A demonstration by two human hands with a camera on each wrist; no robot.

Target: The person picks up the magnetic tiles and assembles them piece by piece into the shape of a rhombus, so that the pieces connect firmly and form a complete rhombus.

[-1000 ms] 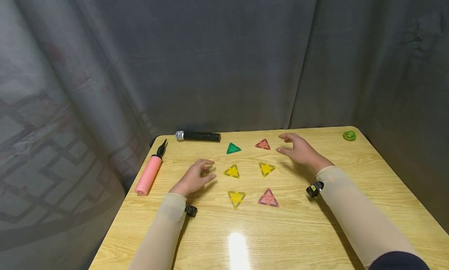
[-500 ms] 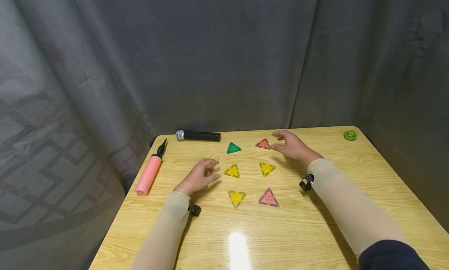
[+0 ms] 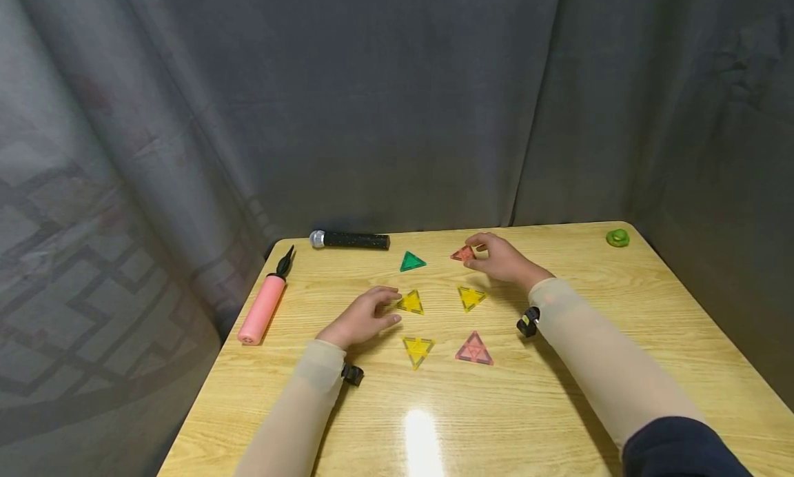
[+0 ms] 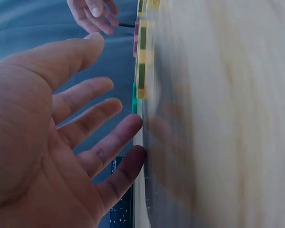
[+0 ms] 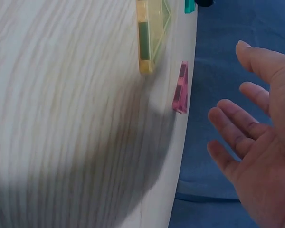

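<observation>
Six flat translucent triangle tiles lie on the wooden table, so several in all: a green tile (image 3: 412, 261), a red tile (image 3: 461, 254), a pink tile (image 3: 474, 350) and yellow ones. My left hand (image 3: 364, 317) hovers with fingers spread at the left yellow tile (image 3: 412, 302), fingertips overlapping its edge in the head view. My right hand (image 3: 501, 260) is beside the red tile, thumb and fingers apart around its right corner. In the right wrist view the red tile (image 5: 181, 90) stands off from the fingers. Both hands hold nothing.
A black microphone (image 3: 356, 240) lies along the back edge. A pink hand pump (image 3: 263, 308) with a black nozzle lies at the left edge. A small green object (image 3: 617, 238) sits in the back right corner. Another yellow tile (image 3: 418, 351) lies nearer the front; grey curtains surround the table.
My left hand has moved right, up to the left yellow tile. My right hand has moved left to the red tile. The tiles have stayed in place.
</observation>
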